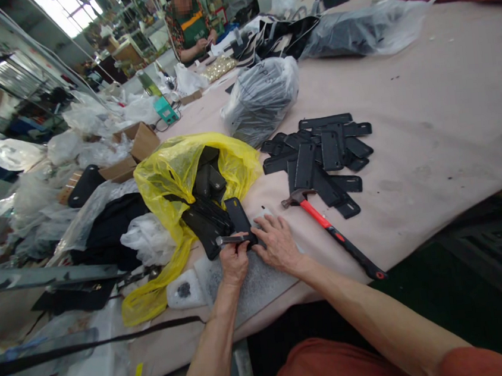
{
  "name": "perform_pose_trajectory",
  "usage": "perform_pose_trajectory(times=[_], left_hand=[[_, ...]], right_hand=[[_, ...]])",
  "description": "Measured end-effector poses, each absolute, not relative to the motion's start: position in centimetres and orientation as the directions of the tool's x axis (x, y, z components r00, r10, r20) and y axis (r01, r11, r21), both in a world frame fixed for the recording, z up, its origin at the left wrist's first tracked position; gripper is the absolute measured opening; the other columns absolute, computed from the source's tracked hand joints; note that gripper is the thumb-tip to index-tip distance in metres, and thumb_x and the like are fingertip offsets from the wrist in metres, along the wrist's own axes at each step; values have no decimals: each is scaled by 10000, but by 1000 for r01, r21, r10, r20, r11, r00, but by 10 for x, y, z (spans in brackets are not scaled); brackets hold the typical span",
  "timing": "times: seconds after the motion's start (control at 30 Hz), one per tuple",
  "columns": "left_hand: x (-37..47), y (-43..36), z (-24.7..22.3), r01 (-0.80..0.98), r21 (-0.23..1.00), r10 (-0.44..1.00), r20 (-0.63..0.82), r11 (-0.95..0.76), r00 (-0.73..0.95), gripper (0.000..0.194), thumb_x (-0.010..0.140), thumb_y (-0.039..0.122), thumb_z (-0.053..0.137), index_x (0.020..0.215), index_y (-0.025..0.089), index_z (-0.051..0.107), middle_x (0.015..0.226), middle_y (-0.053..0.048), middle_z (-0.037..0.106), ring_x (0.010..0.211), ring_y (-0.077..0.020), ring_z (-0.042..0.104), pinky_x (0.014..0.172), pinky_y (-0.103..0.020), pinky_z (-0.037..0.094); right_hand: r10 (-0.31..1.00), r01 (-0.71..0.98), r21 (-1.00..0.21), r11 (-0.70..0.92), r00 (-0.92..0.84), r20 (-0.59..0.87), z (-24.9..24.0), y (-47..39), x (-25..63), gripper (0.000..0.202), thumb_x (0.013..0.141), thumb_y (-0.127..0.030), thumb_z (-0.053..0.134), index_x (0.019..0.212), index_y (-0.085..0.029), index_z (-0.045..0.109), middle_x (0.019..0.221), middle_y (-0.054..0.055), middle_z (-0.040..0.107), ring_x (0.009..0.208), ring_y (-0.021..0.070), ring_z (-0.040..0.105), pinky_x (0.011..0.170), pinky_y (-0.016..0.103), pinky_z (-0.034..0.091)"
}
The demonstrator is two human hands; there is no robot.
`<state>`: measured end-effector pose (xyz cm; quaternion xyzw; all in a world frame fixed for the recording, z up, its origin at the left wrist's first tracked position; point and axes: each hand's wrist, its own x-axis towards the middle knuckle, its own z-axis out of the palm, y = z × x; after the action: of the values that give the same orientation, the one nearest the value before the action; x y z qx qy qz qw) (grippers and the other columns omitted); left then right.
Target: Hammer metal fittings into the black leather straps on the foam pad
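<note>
Only illegible lettering on green apron point(194, 31) and plastic-wrapped bundle point(262, 100)

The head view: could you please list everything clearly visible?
Table: one, pinkish, centre
Pad: one, whitish, near edge
Metal tool: one, silvery, in left hand
Hammer: one, red-black, right of pad
Loose pieces: many, black, beyond hammer
Bag: one, yellow, left of pieces
Bagged pieces: several, black, bag's mouth
Wrapped bundles: two, grey, far side
Plastic bags: many, clear, left
Person: one, green-aproned, background
Left hand: one, bare, holding tool
Right hand: one, bare, on pad

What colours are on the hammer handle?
Red-orange and black on the hammer handle; head view.
</note>
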<state>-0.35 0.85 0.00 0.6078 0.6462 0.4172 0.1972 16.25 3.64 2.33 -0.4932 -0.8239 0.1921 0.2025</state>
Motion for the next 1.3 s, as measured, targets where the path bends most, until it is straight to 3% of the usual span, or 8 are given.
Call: perform_pose_trajectory(times=[0.2,0.5,0.87,1.3], left_hand=[[-6,12,0,622,770,959,262,-143,-104,187,866,197,544,972,191,698,976,-51,736,954,-187,680,898,-342,544],[2,12,-3,682,717,932,331,-145,-149,180,851,171,544,962,174,686,953,-61,742,940,-195,692,900,-339,544],[2,13,6,584,808,961,216,-77,-172,178,827,181,573,966,191,684,970,-44,735,944,-184,681,887,-322,543],[-6,17,8,583,803,965,237,-128,-115,178,826,150,555,943,190,683,932,-36,731,877,-171,689,822,-301,566]], right_hand=[[887,740,-500,451,-432,161,23,36,162,447,835,-381,608,1259,-246,568,1396,79,486,1323,325,317,1088,515,186],[889,750,-486,449,-432,155,25,35,163,423,849,-380,589,1252,-250,573,1391,76,496,1324,316,322,1083,510,197],[891,754,-484,444,-426,154,22,34,162,436,842,-384,600,1256,-250,575,1403,72,487,1319,317,320,1087,498,201],[891,748,-494,444,-427,154,25,35,163,444,835,-392,604,1255,-255,574,1397,77,487,1320,314,324,1076,508,197]])
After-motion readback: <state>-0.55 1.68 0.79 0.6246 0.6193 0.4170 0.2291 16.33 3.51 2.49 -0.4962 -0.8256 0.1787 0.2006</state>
